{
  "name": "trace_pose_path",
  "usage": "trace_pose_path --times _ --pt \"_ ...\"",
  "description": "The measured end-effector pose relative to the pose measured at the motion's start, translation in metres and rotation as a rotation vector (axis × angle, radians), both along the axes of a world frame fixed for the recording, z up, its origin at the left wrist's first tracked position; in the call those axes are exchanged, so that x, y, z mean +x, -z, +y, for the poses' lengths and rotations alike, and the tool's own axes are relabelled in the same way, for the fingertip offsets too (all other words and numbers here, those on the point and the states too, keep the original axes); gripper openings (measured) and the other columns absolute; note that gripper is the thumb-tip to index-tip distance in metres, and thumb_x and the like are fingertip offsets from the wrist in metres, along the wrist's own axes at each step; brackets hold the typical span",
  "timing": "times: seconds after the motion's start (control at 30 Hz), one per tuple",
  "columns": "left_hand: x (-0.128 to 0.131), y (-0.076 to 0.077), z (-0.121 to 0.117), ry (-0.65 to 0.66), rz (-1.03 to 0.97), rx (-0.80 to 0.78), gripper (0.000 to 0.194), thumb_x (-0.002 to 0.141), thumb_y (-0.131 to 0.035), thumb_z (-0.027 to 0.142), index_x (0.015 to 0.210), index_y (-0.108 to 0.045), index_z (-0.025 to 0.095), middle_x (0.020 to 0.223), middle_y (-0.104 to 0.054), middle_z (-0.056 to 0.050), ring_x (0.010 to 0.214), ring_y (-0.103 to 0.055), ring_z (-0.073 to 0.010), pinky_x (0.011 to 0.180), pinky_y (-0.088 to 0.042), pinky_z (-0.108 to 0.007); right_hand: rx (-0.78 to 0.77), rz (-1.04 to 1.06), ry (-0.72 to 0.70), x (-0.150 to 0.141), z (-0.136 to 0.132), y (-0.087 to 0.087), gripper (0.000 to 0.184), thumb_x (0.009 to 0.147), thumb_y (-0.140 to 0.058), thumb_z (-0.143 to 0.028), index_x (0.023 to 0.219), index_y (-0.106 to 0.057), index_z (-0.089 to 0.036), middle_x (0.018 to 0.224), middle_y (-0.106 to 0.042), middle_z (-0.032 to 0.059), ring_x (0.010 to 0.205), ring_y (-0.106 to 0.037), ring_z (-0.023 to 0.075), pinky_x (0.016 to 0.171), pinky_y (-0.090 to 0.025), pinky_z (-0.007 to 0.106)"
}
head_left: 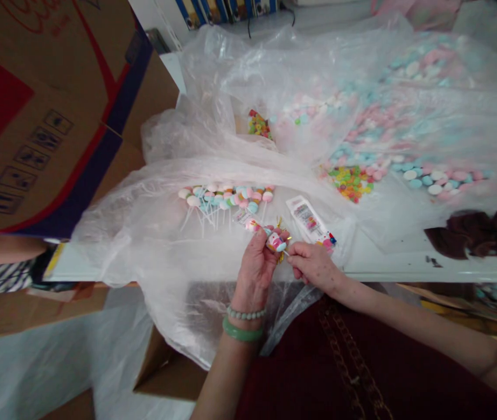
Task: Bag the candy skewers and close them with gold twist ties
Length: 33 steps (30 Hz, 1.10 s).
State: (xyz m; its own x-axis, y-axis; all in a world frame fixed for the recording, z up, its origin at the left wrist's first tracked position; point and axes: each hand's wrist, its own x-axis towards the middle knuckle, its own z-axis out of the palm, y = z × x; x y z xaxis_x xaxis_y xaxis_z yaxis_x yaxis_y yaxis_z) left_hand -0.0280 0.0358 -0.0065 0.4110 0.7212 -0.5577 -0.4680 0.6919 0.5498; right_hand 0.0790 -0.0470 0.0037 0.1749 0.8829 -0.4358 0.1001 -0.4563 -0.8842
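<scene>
Left fingers (pixel 262 240) clasp a candy pick (pixel 276 242), right fingers (pixel 296 254) pinch its stick (pixel 287 253); squeezing too hard could snap it.

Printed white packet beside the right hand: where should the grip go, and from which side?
Probably across its middle, pinching the long edges from above on the near side, with the right hand. The packet is narrow and lies flat, slantwise on crumpled clear plastic, with the lollipops off to one side.
</scene>
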Motion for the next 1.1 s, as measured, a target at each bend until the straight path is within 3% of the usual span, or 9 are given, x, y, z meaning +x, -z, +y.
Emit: trace_pose_path --times 0.17,0.3,0.43,0.53,0.67,0.77,0.87,0.97,1.1 --pt "-0.001 -0.001 0.002 0.044 -0.017 -0.071 0.023 0.093 -0.045 0.028 0.087 -0.061 0.012 0.08 -0.069 -0.009 0.073 -0.069 -0.019 0.066 -0.056 -0.029 0.147 -0.398 -0.137 0.008 -0.001 0.004 0.022 0.085 -0.046 -0.02 0.064 -0.053 -0.019 0.053 -0.056 -0.0032 0.055 -0.053 0.0107 0.058 -0.035 0.022" --pt "-0.002 -0.004 0.006 -0.005 0.049 -0.075 0.021 0.093 -0.046 0.03 0.089 -0.059 0.015 0.08 -0.069 -0.007 0.075 -0.07 -0.0211 0.071 -0.057 -0.035 0.123 -0.645 -0.258 0.012 -0.003 0.007 0.023 0.089 -0.045 -0.024 0.075 -0.062 -0.019 0.069 -0.066 0.0026 0.069 -0.06 0.016 0.061 -0.033 0.025" --pt "0.005 -0.005 0.0 -0.037 0.056 -0.048 0.017 0.093 -0.047 0.027 0.09 -0.058 0.015 0.08 -0.068 -0.006 0.074 -0.069 -0.0184 0.072 -0.056 -0.032 0.12 -0.784 -0.355 0.006 -0.002 0.006 0.029 0.094 -0.037 -0.026 0.09 -0.065 -0.018 0.079 -0.069 0.008 0.071 -0.062 0.0194 0.061 -0.032 0.028" --pt "0.011 -0.005 -0.006 -0.016 0.057 -0.057 0.018 0.093 -0.047 0.03 0.09 -0.057 0.015 0.081 -0.067 -0.006 0.071 -0.069 -0.0164 0.07 -0.055 -0.029 0.132 -0.819 -0.393 -0.001 -0.001 0.002 0.03 0.094 -0.035 -0.025 0.098 -0.064 -0.016 0.082 -0.07 0.0106 0.068 -0.061 0.0201 0.06 -0.032 0.029" --pt "0.007 -0.008 -0.003 0.037 0.039 -0.118 0.022 0.091 -0.051 0.035 0.088 -0.059 0.014 0.083 -0.068 -0.008 0.073 -0.069 -0.019 0.072 -0.055 -0.034 0.14 -0.677 -0.359 0.0 -0.001 0.002 0.027 0.094 -0.039 -0.026 0.089 -0.064 -0.019 0.081 -0.069 0.0059 0.072 -0.061 0.0181 0.062 -0.034 0.027" --pt "-0.003 -0.009 0.006 -0.033 0.032 -0.124 0.017 0.09 -0.054 0.029 0.086 -0.06 0.014 0.082 -0.067 -0.007 0.073 -0.068 -0.0191 0.074 -0.055 -0.036 0.119 -0.594 -0.307 0.006 -0.003 0.003 0.025 0.092 -0.042 -0.025 0.087 -0.066 -0.02 0.082 -0.069 0.0035 0.078 -0.062 0.0178 0.066 -0.036 0.026" --pt "-0.008 -0.007 0.013 -0.145 0.061 -0.115 0.009 0.089 -0.053 0.018 0.083 -0.06 0.014 0.079 -0.066 -0.004 0.071 -0.067 -0.0158 0.075 -0.055 -0.032 0.107 -0.655 -0.245 0.008 -0.006 0.002 0.027 0.091 -0.043 -0.026 0.103 -0.066 -0.02 0.084 -0.07 0.0055 0.08 -0.063 0.0205 0.068 -0.037 0.028" --pt "-0.008 -0.005 0.013 -0.21 0.026 -0.134 0.015 0.091 -0.05 0.016 0.079 -0.057 0.014 0.075 -0.065 -0.003 0.073 -0.066 -0.0141 0.079 -0.054 -0.031 0.153 -0.726 -0.219 0.006 -0.008 -0.003 0.036 0.092 -0.041 -0.027 0.122 -0.059 -0.021 0.089 -0.071 0.0077 0.077 -0.063 0.0214 0.067 -0.038 0.029" --pt "-0.004 -0.004 0.01 -0.214 0.002 -0.136 0.021 0.094 -0.044 0.019 0.077 -0.056 0.014 0.077 -0.064 -0.003 0.075 -0.066 -0.0113 0.083 -0.053 -0.027 0.237 -0.739 -0.292 0.003 -0.011 -0.007 0.038 0.092 -0.039 -0.023 0.126 -0.058 -0.025 0.094 -0.072 0.0079 0.079 -0.063 0.0209 0.068 -0.039 0.028"
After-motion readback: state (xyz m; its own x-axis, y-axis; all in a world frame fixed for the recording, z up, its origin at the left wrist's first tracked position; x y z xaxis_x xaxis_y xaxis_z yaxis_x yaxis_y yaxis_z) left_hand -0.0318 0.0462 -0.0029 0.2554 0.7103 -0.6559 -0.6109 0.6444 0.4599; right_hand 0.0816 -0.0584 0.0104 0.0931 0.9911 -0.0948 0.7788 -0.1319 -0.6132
